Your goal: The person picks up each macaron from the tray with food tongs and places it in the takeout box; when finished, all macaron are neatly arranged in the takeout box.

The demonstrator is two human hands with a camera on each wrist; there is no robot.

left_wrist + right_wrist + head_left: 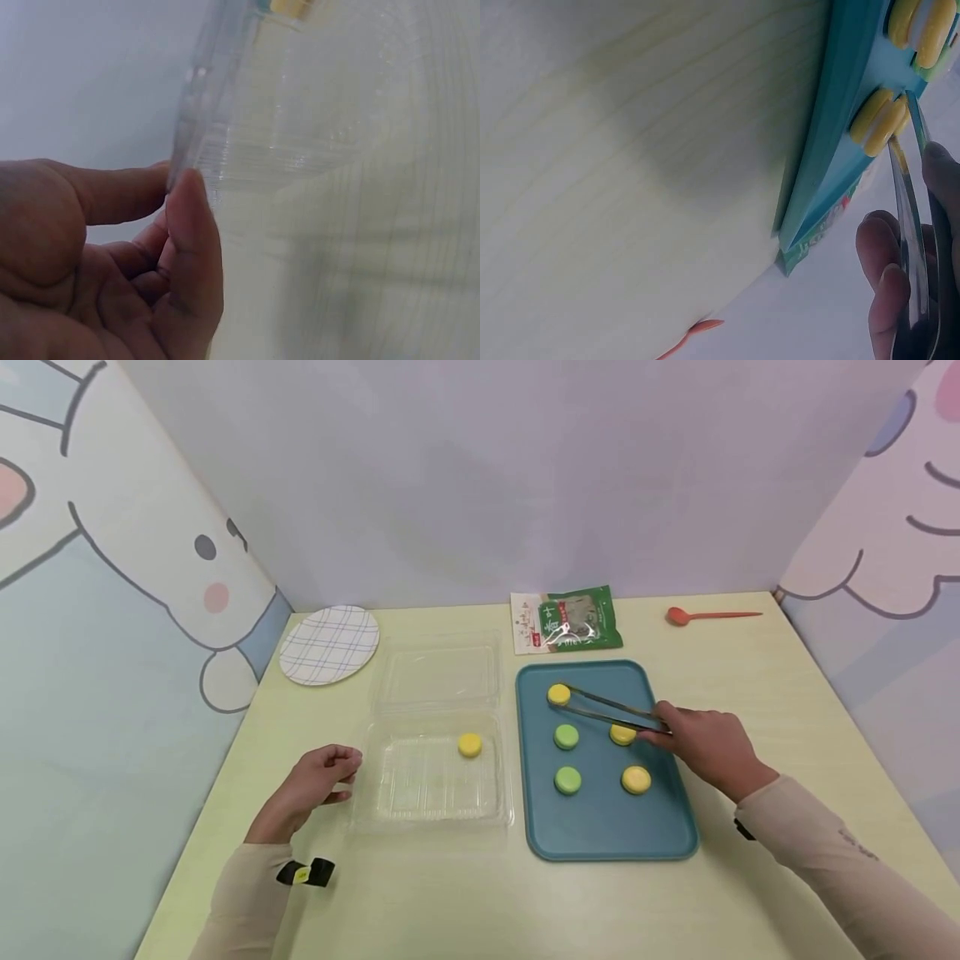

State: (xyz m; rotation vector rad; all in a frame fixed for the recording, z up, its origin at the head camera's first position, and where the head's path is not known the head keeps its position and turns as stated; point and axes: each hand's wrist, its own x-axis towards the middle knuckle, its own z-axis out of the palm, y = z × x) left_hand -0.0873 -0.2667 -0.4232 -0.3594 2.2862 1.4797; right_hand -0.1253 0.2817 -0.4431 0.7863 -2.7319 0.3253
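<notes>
My left hand (311,785) pinches the left edge of a clear plastic clamshell box (442,814) between thumb and fingertips. The box lies open, and one yellow macaron (470,745) sits in the back right of its base. My right hand (708,745) grips metal tongs (909,247) over a blue tray (607,843). The tong tips stand on either side of a yellow macaron (558,694) in the tray's back left corner. Two green macarons, one of them nearer the front (567,780), and two more yellow macarons (636,780) lie on the tray.
Behind the tray lies a green and white food packet (573,620). A red spoon (693,616) rests at the back right, and a white checked plate (330,645) at the back left. Walls close off the table's back and sides.
</notes>
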